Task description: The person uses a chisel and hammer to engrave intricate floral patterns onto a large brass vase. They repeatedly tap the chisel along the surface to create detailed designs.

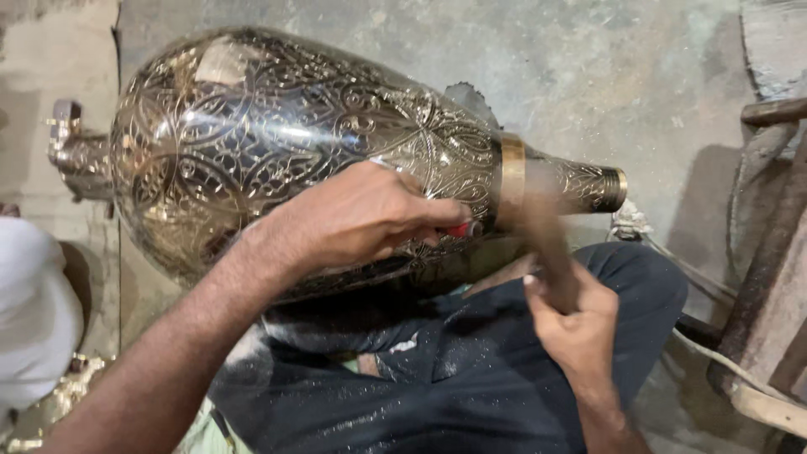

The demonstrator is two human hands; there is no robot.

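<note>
Honestly, plenty is hard to read. The big engraved brass vase [277, 151] lies on its side across the person's lap, filling the upper left and middle of the frame, with its narrow neck pointing right; I can't tell what's inside it from this angle.

The left hand [361, 214] rests on the vase's shoulder, fingers curled tight around a thin tool with a red tip [461, 229], mostly hidden inside the fist.

The right hand [576, 324], lower right of centre, is closed around a dark wooden-looking handle [546, 240] that's motion-blurred, so its head can't be made out.

Dark trousers [437, 370] dusted with pale specks fill the bottom.

A white cloth shape [34, 311] is cut off at the left edge, rusty metal bars [769, 277] crowd the right edge, and grey concrete floor [605, 76] shows above the neck.
</note>
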